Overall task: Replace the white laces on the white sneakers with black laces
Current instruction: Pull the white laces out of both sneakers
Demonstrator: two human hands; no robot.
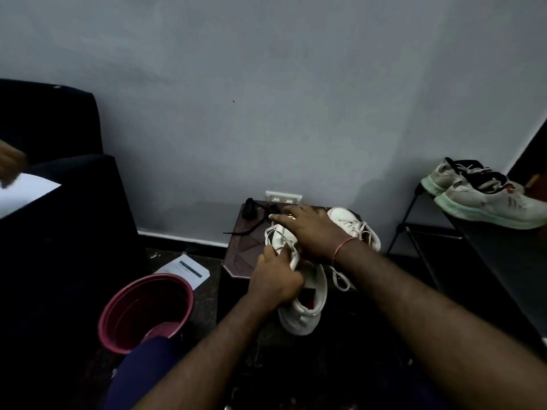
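Tabletop [245,250]: small, dark, against the wall; carries everything within your reach.
Near white sneaker [307,318]: heel toward you, overhanging the edge.
Second white sneaker [355,226]: just beside it on the right, still white-laced.
Your right hand [310,232]: fingers stretched flat over the near sneaker's forefoot, likely steadying it.
Your left hand [275,279]: fingers curled, pinching the white lace [293,257], seemingly to draw it out.
Black laces [257,214]: far corner, untouched, ready.

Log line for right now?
near sneaker: unlacing | left hand: pinches white lace | right hand: rests on sneaker | black laces: on table
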